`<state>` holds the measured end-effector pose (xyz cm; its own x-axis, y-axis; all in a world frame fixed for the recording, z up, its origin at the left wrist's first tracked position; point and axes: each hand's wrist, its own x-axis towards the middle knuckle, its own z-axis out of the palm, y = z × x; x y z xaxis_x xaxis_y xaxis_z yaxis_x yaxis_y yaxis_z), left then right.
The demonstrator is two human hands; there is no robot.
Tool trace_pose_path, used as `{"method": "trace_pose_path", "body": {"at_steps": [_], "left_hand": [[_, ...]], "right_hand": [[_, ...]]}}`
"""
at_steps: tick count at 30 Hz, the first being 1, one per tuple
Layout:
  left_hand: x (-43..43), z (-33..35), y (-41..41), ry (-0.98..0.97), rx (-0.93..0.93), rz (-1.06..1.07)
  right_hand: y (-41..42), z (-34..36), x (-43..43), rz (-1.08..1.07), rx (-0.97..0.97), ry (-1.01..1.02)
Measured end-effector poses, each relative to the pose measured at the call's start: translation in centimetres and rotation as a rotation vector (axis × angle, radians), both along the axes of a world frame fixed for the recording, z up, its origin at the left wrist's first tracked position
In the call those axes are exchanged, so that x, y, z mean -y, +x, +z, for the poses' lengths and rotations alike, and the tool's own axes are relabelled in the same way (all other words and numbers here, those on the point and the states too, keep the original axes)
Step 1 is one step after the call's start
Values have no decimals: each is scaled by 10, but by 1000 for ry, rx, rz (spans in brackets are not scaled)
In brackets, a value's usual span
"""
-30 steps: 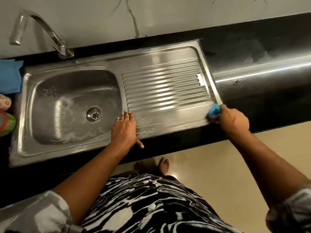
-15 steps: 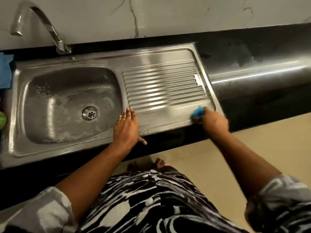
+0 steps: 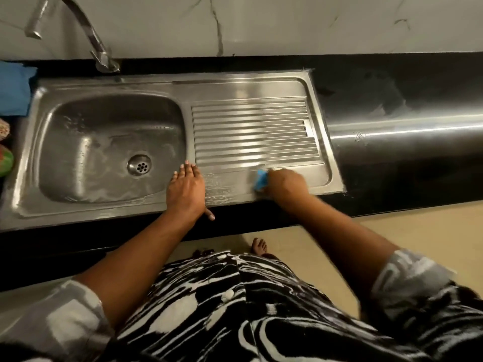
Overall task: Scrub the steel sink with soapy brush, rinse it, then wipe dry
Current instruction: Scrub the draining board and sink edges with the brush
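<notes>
Bench [image 3: 405, 163]: black and glossy, with a bright streak of reflected light along its right part.
Sink [image 3: 235, 79]: steel, set into the bench. The basin [image 3: 78, 158] is on the left, with a wet, streaky film and a round drain [image 3: 139, 165]. The ribbed draining board [image 3: 251, 131] is on the right.
Tap [image 3: 88, 32]: curved, standing behind the basin.
Wall [image 3: 287, 22]: pale with dark veins.
Floor [image 3: 392, 231]: beige, and your bare foot [image 3: 259, 246] shows below the bench edge.
Cloth [image 3: 13, 90]: blue, at the far left beside the sink.
Your hands: the left hand [image 3: 186, 190] lies flat on the sink's front rim, fingers straight and thumb out. The right hand [image 3: 286, 184] is curled round the blue brush [image 3: 260, 181], which is pressed on the flat strip just below the ribs. The picture is blurred there.
</notes>
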<state>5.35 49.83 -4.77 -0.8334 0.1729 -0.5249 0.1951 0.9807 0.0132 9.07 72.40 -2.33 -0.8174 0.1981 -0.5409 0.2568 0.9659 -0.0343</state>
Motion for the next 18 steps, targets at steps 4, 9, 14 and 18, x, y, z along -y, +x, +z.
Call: {"method": "trace_pose_path", "body": {"at_steps": [4, 9, 14, 18], "left_hand": [[-10, -4, -8, -60, 21, 1], [-24, -1, -6, -55, -34, -77], [-32, 7, -3, -114, -51, -57], [-29, 9, 1, -105, -41, 1]], "right_hand": [[15, 10, -147, -163, 96, 207], [18, -10, -105, -78, -8, -1], [4, -34, 31, 143, -145, -207], [8, -28, -19, 152, -123, -234]]}}
